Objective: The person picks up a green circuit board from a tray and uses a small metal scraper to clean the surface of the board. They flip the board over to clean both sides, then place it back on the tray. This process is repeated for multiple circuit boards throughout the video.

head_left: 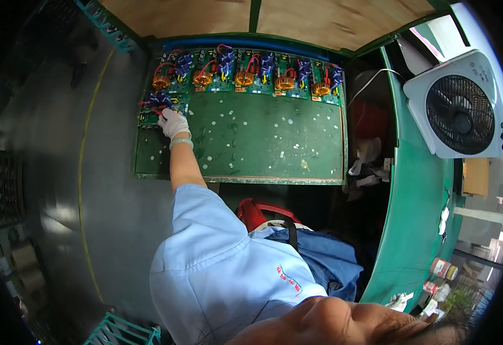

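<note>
My left hand (174, 122), in a white glove with a pale band at the wrist, reaches to the left end of a green bench top. Its bent fingers are closed at a green circuit board (180, 107) with blue-purple parts and red wire. The fingertips are by the red wire; exactly which part they grip is too small to make out. Behind it, along the back edge, stands a row of several similar circuit boards (253, 77), each with a copper-coloured coil, red wires and blue-purple parts. My right hand is out of view.
The green bench top (263, 138) is dotted with pale spots. On the right, a grey box fan (461, 109) stands on a green surface (421, 190). A red chair (252, 214) and a dark blue cloth (320, 256) are below the bench. A yellow line (81, 172) crosses the floor at left.
</note>
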Tool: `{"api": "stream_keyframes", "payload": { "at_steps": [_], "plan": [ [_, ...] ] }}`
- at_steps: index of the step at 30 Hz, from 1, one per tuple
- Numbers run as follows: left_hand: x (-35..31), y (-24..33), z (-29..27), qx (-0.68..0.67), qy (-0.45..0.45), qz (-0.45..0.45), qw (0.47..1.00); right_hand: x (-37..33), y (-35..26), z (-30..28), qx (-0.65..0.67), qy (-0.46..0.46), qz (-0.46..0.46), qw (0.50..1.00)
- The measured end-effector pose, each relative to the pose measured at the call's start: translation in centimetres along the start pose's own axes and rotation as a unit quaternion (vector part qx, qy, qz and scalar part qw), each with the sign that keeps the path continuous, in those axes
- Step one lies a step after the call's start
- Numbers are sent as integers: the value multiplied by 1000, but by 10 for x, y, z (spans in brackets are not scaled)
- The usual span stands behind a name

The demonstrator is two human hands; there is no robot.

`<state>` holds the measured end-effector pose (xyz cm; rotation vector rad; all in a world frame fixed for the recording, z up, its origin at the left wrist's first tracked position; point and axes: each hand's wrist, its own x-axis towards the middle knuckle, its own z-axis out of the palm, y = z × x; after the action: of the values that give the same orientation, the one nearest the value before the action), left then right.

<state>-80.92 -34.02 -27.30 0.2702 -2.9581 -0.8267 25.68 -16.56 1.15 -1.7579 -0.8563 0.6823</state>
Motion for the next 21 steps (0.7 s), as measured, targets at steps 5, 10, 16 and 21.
{"api": "stream_keyframes", "payload": {
  "at_steps": [5,10,16,21],
  "plan": [
    [11,10,-7,-357,7,-208,911,-22,-16,2,-38,36,62,997],
    [-6,20,-16,-143,-28,-103,984,-52,-11,-24,-140,88,45,985],
    [8,9,-26,-152,-70,-101,981,-67,3,-36,-202,56,63,976],
    [-12,29,-46,-102,-78,-122,984,-76,15,-54,-173,86,122,974]
  ]
}}
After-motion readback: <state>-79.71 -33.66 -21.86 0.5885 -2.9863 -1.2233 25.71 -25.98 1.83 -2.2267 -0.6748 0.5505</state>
